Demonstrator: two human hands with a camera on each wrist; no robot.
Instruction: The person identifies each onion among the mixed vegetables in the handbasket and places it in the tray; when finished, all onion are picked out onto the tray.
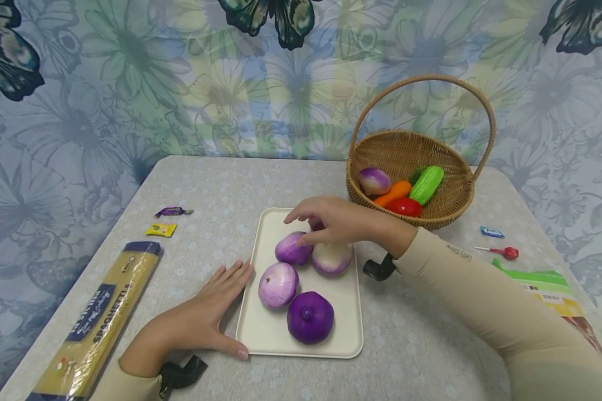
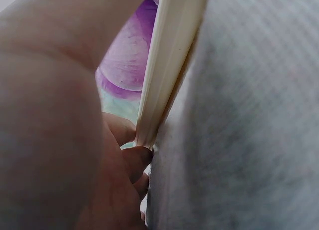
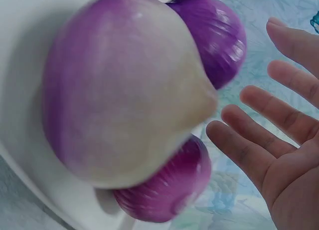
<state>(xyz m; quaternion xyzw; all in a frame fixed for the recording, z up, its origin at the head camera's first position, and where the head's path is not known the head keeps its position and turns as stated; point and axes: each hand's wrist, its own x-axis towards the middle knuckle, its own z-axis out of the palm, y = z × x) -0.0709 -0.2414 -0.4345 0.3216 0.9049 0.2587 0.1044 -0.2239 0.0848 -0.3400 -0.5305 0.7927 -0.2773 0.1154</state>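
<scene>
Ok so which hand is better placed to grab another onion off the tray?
The right hand, probably. It hangs open directly over the onions at the far end of the tray, fingertips almost touching one. The left hand lies flat against the tray's near edge, steadying it.

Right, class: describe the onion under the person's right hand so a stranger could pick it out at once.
Find the cream rectangular tray in the middle of the grey table, holding four purple onions. The right hand hovers over the far pair; take the right-hand one, the white-topped purple onion. Its pale cream crown sets it apart from its three fully purple neighbours.
</scene>
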